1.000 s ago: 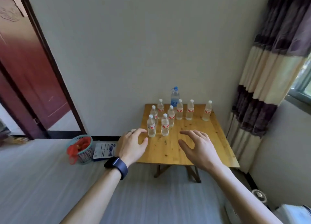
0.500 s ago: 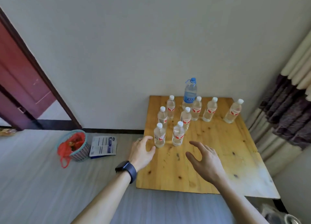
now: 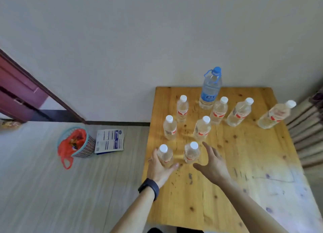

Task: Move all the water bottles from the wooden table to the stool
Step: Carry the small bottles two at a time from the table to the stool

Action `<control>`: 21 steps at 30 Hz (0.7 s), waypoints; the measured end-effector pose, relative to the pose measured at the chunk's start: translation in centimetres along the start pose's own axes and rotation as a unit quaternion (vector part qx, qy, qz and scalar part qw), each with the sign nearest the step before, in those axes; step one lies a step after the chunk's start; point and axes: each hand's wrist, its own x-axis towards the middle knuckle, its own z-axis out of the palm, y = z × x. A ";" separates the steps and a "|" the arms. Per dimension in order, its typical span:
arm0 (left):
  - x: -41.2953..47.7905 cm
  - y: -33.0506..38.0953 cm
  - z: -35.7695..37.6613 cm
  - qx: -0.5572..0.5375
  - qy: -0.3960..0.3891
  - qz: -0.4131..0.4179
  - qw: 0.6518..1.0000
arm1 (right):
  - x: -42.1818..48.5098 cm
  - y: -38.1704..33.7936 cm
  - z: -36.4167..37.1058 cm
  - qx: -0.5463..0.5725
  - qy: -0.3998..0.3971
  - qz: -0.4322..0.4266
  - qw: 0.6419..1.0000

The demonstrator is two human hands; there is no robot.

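Observation:
Several small clear water bottles with white caps and red labels stand on the wooden table (image 3: pixel 227 189). A taller blue-capped bottle (image 3: pixel 210 89) stands at the table's back edge. My left hand (image 3: pixel 158 169) curls round the front-left bottle (image 3: pixel 164 154), thumb on its right and fingers on its left. My right hand (image 3: pixel 212 164) hovers open with spread fingers just right of the front-right bottle (image 3: pixel 191 152), apart from it. No stool is in view.
A small basket with a red bag (image 3: pixel 76 143) and a blue-and-white packet (image 3: pixel 109 141) lie on the floor left of the table. A door frame (image 3: pixel 43 92) is at far left, a curtain (image 3: pixel 309 136) at right. The wall is directly behind the table.
I have come closer to the table and look down on it more steeply. My left hand has reached the front-left bottle and wrapped round it. My right hand has moved up beside the front-right bottle.

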 end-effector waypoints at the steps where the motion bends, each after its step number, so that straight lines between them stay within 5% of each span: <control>1: 0.8 0.1 0.5 -0.014 0.015 -0.011 1.000 | 1.2 -0.1 0.1 0.006 -0.011 -0.008 1.000; 8: 6.0 -0.4 3.4 -0.036 0.102 -0.008 0.994 | 7.7 -0.2 2.0 0.046 -0.084 -0.074 0.993; 21: 8.4 -1.6 0.5 0.112 0.011 0.052 0.992 | 7.2 -0.5 5.6 0.079 -0.011 0.008 0.997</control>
